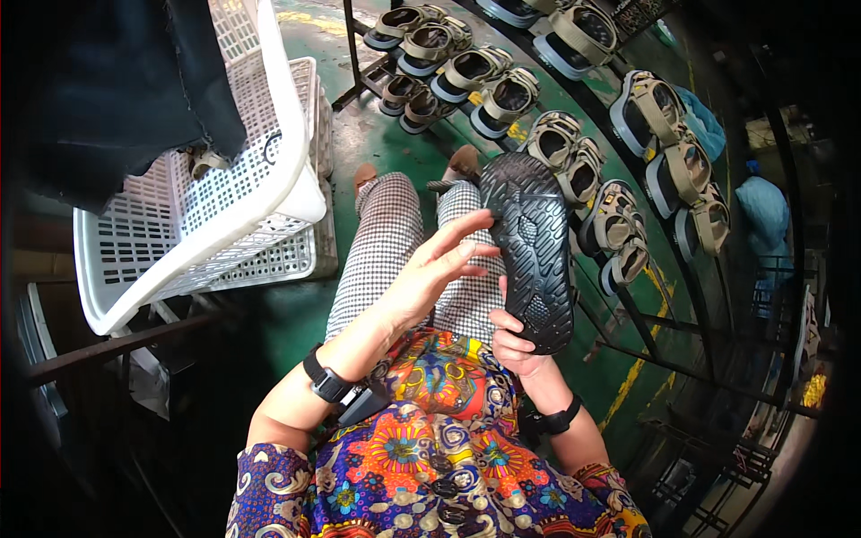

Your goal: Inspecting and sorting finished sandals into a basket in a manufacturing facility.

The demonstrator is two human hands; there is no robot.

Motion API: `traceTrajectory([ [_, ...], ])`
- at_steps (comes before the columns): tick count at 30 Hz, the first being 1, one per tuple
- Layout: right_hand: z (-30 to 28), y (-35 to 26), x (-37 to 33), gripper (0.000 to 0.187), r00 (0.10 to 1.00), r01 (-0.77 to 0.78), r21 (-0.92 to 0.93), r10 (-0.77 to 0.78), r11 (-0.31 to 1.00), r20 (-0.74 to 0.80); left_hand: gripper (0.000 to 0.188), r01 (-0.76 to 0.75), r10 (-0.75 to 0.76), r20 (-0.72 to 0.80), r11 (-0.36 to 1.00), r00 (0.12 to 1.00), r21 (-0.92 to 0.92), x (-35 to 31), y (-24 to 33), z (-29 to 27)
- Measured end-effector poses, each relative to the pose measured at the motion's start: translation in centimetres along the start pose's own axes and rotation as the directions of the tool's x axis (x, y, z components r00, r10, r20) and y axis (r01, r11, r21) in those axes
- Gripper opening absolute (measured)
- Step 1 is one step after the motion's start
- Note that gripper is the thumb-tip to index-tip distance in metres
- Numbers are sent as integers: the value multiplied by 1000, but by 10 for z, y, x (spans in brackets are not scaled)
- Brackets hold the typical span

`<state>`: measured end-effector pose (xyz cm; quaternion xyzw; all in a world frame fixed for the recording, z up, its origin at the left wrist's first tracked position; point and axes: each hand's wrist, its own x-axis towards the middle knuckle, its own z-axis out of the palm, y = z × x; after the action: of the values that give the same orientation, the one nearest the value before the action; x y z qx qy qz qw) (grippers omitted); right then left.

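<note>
My right hand (520, 348) grips the heel end of a black shoe sole (531, 255), its fingers wrapped over the lower left edge. The sole stands upright above my right knee with its ribbed, grooved tread turned toward me. Any upper behind it is hidden. My left hand (439, 266) is open, fingers stretched toward the left edge of the sole; whether the fingertips touch it I cannot tell.
A black metal rack to the right and ahead bears rows of tan strap sandals (574, 148). At the left stand white plastic baskets (202, 242), with dark cloth (134, 99) hanging over one. A blue plastic bag (764, 215) is at the far right.
</note>
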<state>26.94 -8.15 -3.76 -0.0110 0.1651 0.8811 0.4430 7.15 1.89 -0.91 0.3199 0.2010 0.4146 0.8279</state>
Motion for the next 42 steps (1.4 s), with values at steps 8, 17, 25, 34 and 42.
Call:
traceTrajectory([
  [8, -13, 7, -5, 47, 995, -60, 77, 54, 995, 86, 57, 11, -15, 64, 998, 998, 60, 2, -2, 15],
  [17, -7, 3, -2, 40, 999, -42, 38, 41, 998, 26, 53, 53, -58, 63, 996, 996, 74, 5, -4, 9],
  [25, -20, -8, -8, 34, 605, 225, -923, -787, 313, -119, 54, 327, -342, -42, 847, 939, 419, -5, -14, 12],
  [34, 39, 1, -9, 31, 529, 176, -942, -780, -286, 336, 61, 206, -254, 56, 879, 966, 429, -1, -37, 31],
  [42, 33, 1, -25, 42, 827, 134, -964, -562, 231, -20, 56, -130, 93, 112, 909, 989, 396, 7, -18, 42],
])
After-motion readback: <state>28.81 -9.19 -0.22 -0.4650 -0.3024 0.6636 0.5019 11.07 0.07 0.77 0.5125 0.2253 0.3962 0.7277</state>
